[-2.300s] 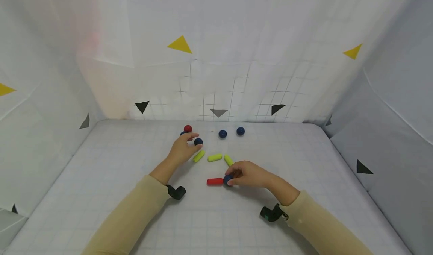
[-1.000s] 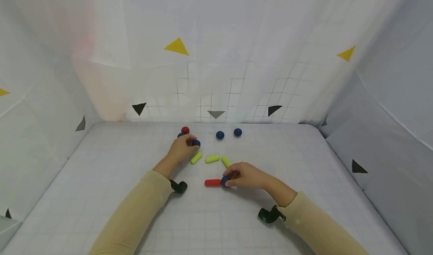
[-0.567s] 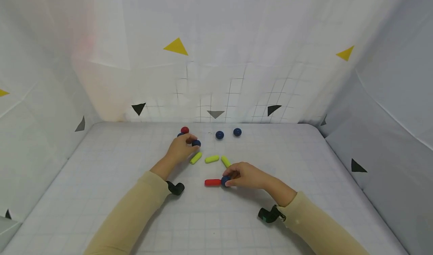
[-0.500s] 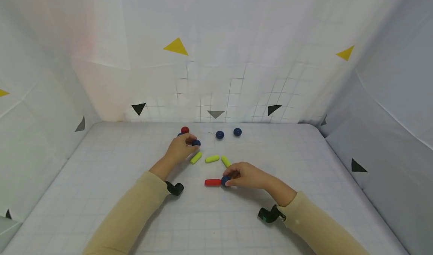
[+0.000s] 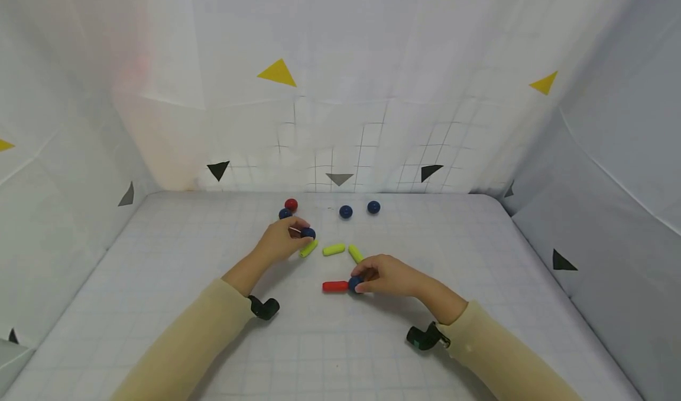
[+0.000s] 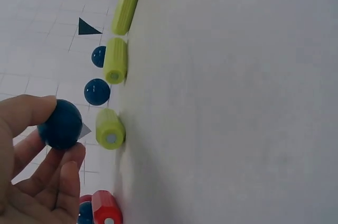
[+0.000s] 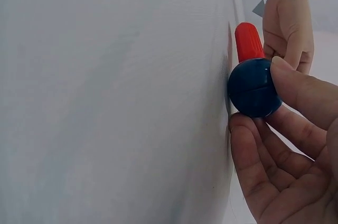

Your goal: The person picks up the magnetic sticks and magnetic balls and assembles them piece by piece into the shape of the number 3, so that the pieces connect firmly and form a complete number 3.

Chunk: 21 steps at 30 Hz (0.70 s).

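Note:
My left hand [image 5: 281, 240] pinches a glossy blue ball [image 6: 60, 124] between thumb and fingers. In the left wrist view the ball appears raised off the table, beside the yellow-green rods. With thumb and fingertips, my right hand [image 5: 392, 274] holds another blue ball [image 7: 253, 87] low at the table. A ribbed red rod [image 5: 334, 286] lies against that ball, end-on, pointing left. Three yellow-green rods stand out beyond the hands: a left one [image 5: 308, 248], a middle one [image 5: 333, 249] and a right one [image 5: 355, 253]. Grey discs show on the rod ends in the left wrist view.
Farther back lie a red ball [image 5: 291, 204] and a blue ball [image 5: 285, 213], close together. Two more blue balls, one [image 5: 346, 212] and another [image 5: 373, 207], sit near the back wall. A second red rod [image 6: 107, 208] shows low in the left wrist view.
My left fingers have closed on the blue ball and drawn it slightly toward me, uncovering the blue ball behind. My right hand keeps its hold at the red rod's end.

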Available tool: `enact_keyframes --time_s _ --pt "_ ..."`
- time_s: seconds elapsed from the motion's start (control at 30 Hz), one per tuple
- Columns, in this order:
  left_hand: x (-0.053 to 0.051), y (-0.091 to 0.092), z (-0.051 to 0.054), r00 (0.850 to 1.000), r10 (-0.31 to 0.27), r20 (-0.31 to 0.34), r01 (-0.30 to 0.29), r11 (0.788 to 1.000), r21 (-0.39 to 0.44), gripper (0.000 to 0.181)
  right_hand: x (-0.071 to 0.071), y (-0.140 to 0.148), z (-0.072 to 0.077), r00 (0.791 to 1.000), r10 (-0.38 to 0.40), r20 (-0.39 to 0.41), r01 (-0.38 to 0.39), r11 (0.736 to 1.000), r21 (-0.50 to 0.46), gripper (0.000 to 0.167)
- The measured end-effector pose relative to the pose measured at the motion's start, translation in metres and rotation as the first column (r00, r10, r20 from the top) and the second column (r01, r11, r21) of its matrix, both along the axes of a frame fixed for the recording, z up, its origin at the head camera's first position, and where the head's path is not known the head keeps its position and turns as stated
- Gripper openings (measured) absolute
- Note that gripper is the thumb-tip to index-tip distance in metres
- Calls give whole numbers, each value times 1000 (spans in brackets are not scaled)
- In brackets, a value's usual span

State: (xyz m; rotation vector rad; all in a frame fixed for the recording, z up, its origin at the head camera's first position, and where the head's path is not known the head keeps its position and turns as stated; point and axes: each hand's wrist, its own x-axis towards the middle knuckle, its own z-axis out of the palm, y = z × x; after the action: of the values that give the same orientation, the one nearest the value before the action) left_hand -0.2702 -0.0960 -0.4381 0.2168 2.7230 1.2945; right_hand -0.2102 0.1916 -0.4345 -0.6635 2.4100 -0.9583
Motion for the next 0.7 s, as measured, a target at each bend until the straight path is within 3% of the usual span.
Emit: enact_keyframes --time_s 0.4,0.7 --pt "23 -6 2 994 -105 34 104 994 14 33 1 -1 -1 1000 5 -4 -5 1000 -7 29" --pt "39 -10 -2 979 -188 73 187 982 24 31 2 -1 1 1000 -10 5 10 1000 -5 29"
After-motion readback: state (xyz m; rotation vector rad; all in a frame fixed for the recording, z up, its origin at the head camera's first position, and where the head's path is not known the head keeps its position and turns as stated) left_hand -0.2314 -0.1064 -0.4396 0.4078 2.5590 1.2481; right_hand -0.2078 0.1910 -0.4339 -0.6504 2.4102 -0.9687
